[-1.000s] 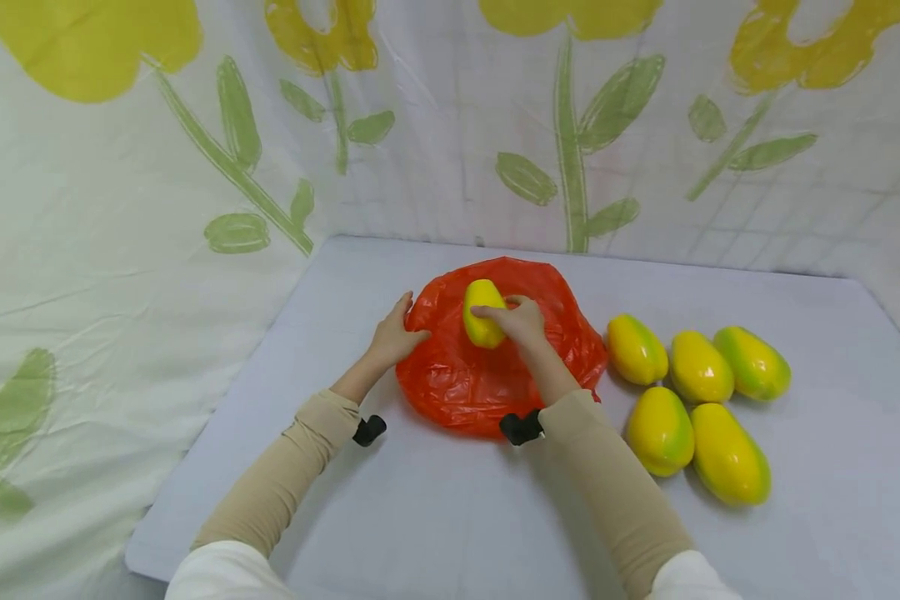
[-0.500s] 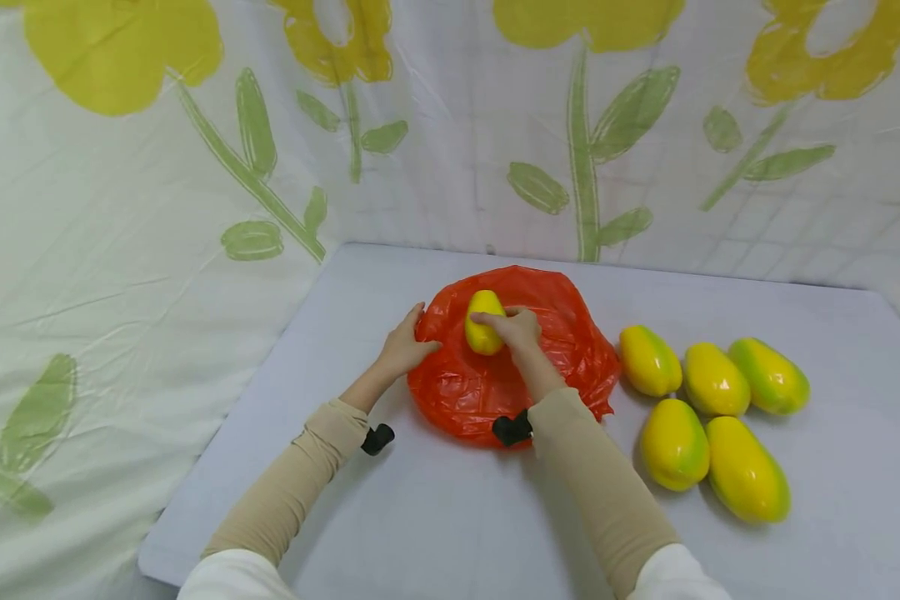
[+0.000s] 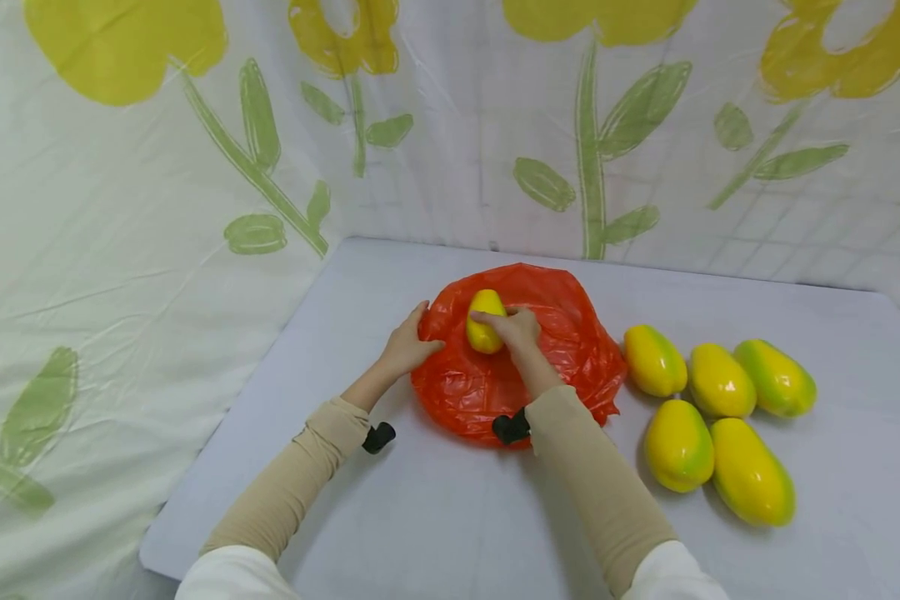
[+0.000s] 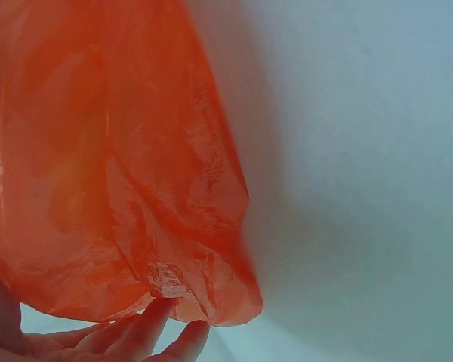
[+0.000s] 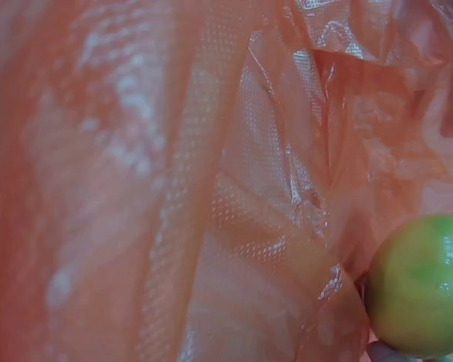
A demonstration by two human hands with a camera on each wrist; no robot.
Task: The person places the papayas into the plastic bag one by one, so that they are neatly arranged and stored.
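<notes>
A red plastic bag (image 3: pixel 465 396) lies spread in a rounded shape on the table. My right hand (image 3: pixel 521 333) grips a yellow papaya (image 3: pixel 483 337) over the middle of the bag, thumb across its near face. In the right wrist view that papaya (image 5: pixel 419 290) shows a greenish end, with a fingertip beneath it and red film around. At the bag's left rim, my left hand (image 3: pixel 405 346) has thumb and fingers spread apart. The left wrist view shows its fairly straight fingers (image 4: pixel 140 328) touching the outside of the bag (image 4: pixel 158 188).
Several yellow-green papayas, one of them the nearest papaya (image 3: pixel 752 472), lie grouped to the right of the bag on the white table (image 3: pixel 450 525). A flower-printed curtain (image 3: pixel 465 150) hangs behind and at the left. Black wrist cameras (image 3: pixel 512 427) sit under both wrists.
The head view has shifted a little. Against the bag, the right hand and its papaya sit slightly further left and perhaps lower. My left hand stays at the rim.
</notes>
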